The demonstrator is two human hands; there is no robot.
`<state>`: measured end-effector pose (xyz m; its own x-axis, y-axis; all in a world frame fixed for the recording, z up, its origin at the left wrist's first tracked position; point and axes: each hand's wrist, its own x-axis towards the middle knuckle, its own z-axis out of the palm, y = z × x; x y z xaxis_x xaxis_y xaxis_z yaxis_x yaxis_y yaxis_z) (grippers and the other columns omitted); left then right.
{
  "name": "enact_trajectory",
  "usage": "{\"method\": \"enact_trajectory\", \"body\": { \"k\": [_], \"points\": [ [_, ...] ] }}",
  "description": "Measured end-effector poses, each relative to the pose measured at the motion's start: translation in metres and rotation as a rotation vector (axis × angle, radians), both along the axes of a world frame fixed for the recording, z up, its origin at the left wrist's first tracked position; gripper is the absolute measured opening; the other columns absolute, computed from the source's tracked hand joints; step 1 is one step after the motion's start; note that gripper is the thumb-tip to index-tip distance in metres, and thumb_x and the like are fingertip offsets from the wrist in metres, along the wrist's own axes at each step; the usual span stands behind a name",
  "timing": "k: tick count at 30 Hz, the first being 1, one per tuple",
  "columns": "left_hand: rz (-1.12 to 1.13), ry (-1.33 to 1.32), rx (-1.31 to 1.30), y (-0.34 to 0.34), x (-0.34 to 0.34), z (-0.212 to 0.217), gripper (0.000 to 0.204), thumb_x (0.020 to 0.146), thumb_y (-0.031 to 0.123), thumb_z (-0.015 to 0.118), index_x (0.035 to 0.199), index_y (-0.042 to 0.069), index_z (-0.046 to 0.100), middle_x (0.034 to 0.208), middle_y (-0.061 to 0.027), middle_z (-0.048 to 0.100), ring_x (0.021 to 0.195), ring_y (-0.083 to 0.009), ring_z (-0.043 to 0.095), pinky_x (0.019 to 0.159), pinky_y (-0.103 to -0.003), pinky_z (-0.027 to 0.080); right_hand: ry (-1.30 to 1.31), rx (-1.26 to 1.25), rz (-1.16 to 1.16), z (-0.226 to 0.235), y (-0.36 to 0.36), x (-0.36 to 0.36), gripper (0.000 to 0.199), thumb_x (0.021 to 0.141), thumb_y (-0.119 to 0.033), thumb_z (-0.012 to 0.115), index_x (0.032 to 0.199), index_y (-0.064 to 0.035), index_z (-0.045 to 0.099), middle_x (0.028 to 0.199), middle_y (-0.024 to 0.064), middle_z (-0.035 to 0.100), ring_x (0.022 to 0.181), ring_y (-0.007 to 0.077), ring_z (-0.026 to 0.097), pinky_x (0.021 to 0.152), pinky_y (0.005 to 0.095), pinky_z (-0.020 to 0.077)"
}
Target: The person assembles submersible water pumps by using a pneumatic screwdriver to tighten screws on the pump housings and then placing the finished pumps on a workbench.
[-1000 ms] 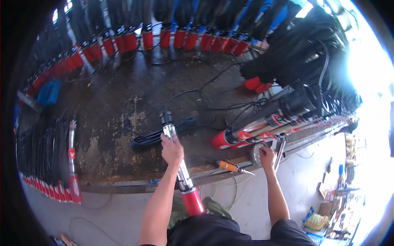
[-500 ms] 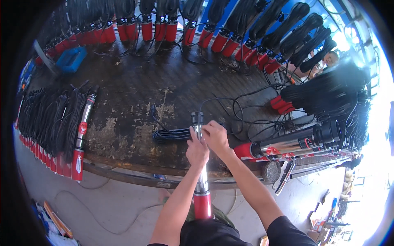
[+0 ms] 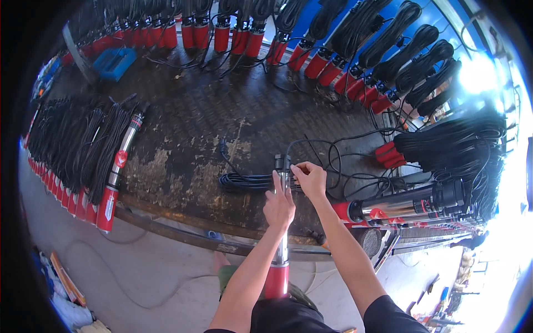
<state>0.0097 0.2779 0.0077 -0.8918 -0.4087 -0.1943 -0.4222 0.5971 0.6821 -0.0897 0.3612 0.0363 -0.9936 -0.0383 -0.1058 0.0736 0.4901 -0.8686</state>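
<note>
A slim submersible pump (image 3: 283, 247) with a silver body, red base and black top leans from the table edge toward my lap. My left hand (image 3: 279, 210) is wrapped round its upper body, with one finger stretched up along the metal. Just right of the black top, my right hand (image 3: 312, 180) pinches thumb and forefinger together; what lies between them, if anything, is too small to make out. A black cable (image 3: 302, 140) runs off from the top to the right. Behind my hands lies a coiled black cable (image 3: 244, 181) on the worn table (image 3: 189, 133).
Red-based pumps with bundled cables line the far edge (image 3: 316, 64). More pumps (image 3: 115, 183) lie side by side at left. At right are stacked larger silver pumps (image 3: 400, 202) and cable bundles (image 3: 455, 139). A blue tray (image 3: 115, 62) sits far left.
My right hand's pinched fingers have moved off the pump's body to just right of its top. My left hand keeps its hold. The whole view has shifted slightly.
</note>
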Motion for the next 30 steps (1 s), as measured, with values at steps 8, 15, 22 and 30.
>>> {"method": "enact_trajectory", "body": {
  "k": [8, 15, 22, 30],
  "points": [
    [0.006, 0.026, 0.009, 0.0, 0.001, -0.011, 0.067, 0.101, 0.043, 0.05, 0.159, 0.022, 0.024, 0.097, -0.0254, 0.062, 0.074, -0.0411, 0.068, 0.065, -0.048, 0.056, 0.11, -0.191, -0.004, -0.028, -0.003, 0.018, 0.02, 0.089, 0.0, 0.068, 0.109, 0.0014, 0.072, 0.096, 0.009, 0.076, 0.084, 0.0133, 0.072, 0.073, 0.0257, 0.0574],
    [-0.003, 0.055, 0.043, 0.004, -0.002, -0.011, 0.065, 0.102, 0.046, 0.046, 0.159, 0.023, 0.024, 0.097, -0.0248, 0.063, 0.08, -0.0439, 0.067, 0.067, -0.052, 0.055, 0.102, -0.443, -0.111, -0.041, -0.003, 0.028, 0.029, 0.087, -0.002, 0.072, 0.116, 0.0019, 0.068, 0.102, 0.0071, 0.074, 0.085, 0.011, 0.067, 0.077, 0.0253, 0.0544],
    [0.021, 0.072, 0.043, -0.002, 0.002, -0.018, 0.068, 0.101, 0.039, 0.048, 0.161, 0.026, 0.019, 0.098, -0.0245, 0.063, 0.083, -0.0442, 0.066, 0.075, -0.052, 0.053, -0.592, -0.939, -0.5, -0.045, 0.039, 0.135, 0.016, 0.097, -0.024, 0.068, 0.102, -0.0084, 0.068, 0.076, -0.0013, 0.061, 0.061, 0.0085, 0.054, 0.048, 0.0214, 0.0376],
    [-0.015, 0.033, -0.069, 0.004, -0.001, -0.023, 0.069, 0.103, 0.042, 0.046, 0.161, 0.025, 0.015, 0.089, -0.0214, 0.061, 0.071, -0.0388, 0.067, 0.066, -0.048, 0.056, -1.102, -1.284, -1.042, -0.096, 0.197, 0.208, 0.057, 0.092, -0.054, 0.064, 0.111, -0.0001, 0.061, 0.102, 0.013, 0.073, 0.077, 0.0148, 0.07, 0.049, 0.0205, 0.0482]
  ]
}}
